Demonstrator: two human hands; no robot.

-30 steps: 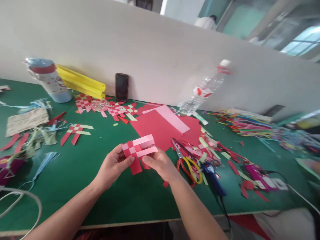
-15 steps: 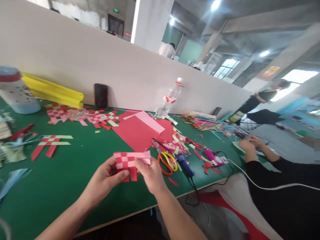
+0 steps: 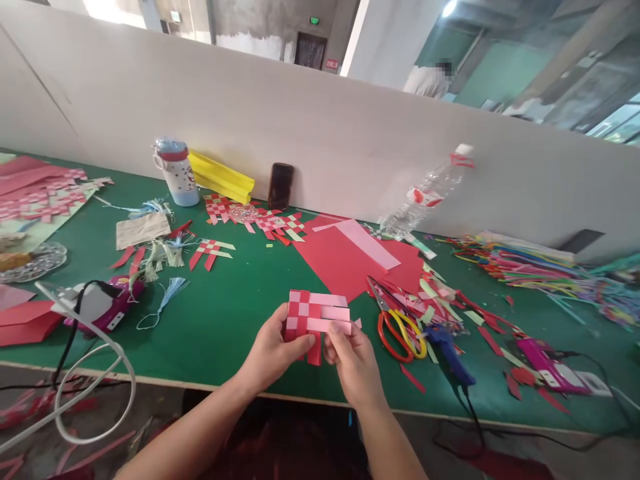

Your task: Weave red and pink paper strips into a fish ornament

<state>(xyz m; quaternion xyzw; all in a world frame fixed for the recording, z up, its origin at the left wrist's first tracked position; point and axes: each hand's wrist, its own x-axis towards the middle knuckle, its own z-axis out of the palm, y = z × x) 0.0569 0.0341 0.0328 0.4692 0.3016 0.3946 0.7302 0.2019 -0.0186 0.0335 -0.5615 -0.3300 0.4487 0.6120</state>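
Note:
A woven piece of red and pink paper strips (image 3: 315, 315) is held above the green table (image 3: 225, 313) near its front edge. My left hand (image 3: 273, 350) grips its left side, thumb on the checkered part. My right hand (image 3: 353, 360) pinches the loose pink strips on its right side. Red strip ends hang down between the two hands.
Scissors with red and yellow handles (image 3: 397, 320) and a blue glue gun (image 3: 450, 347) lie right of my hands. Red paper sheets (image 3: 345, 257), finished woven pieces (image 3: 265, 220), a phone (image 3: 280, 185), a mug (image 3: 177, 172), a plastic bottle (image 3: 425, 193) and coloured strips (image 3: 525, 263) lie behind. A pink glue gun (image 3: 103, 303) lies at left.
The view swung right toward a seated co-worker, then back left. Both hands kept hold of the woven piece and drew it closer to the table's front edge.

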